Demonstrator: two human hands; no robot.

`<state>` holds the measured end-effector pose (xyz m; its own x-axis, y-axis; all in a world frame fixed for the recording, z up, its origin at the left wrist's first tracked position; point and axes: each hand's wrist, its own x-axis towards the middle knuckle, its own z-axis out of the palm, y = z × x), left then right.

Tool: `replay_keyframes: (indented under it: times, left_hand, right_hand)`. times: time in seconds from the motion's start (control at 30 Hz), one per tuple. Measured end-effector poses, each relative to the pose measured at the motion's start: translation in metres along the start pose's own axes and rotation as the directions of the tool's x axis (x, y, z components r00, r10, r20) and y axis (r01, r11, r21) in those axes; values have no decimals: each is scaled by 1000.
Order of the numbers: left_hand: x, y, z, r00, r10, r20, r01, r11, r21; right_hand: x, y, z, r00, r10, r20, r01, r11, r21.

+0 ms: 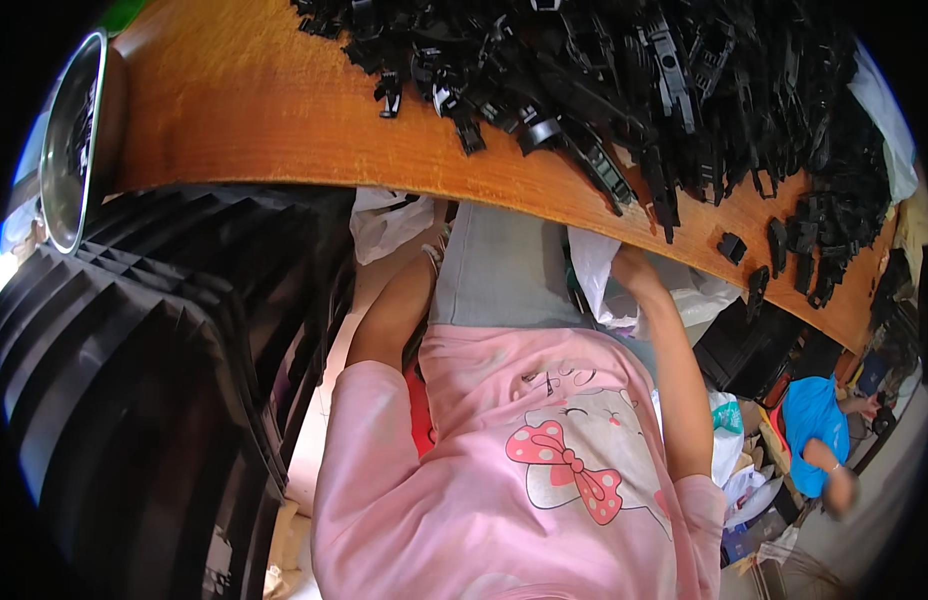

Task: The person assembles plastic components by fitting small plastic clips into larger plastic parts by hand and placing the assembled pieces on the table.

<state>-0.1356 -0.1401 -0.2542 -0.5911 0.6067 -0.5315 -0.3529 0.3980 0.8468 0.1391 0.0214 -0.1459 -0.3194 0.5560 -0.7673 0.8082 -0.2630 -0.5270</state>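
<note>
The white plastic bag point(592, 272) lies just inward of the right hand point(632, 270), touching it beside the lap — limp, with no clear long axis. The right forearm reaches straight forward; the fingers are tucked away, so whether they grip is unclear. The left hand point(436, 258), mostly hidden by the grey trousers point(499, 270) — I can't tell its state — is farther off. Beyond, black plastic parts point(674, 85) heap the wooden table point(234, 110).

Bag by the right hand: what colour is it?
The bag is white; it shows best in the head view, the only one here.
</note>
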Motion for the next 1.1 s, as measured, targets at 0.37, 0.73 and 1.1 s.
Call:
replay_keyframes:
  times: [0.37,0.73,1.1]
  left_hand:
    - [25,-3,16,935,327,136,-352,899,260]
    - [1,-4,6,764,601,234,-625,602,497]
    - [-140,168,42,378,924,-58,-923,381,52]
  right_hand:
    - [5,27,8,979,-28,-201,72,974,217]
    - [-10,6,3,960,-81,-267,96,994,44]
    - [-136,-101,2,678,-711,-188,663,702,-261]
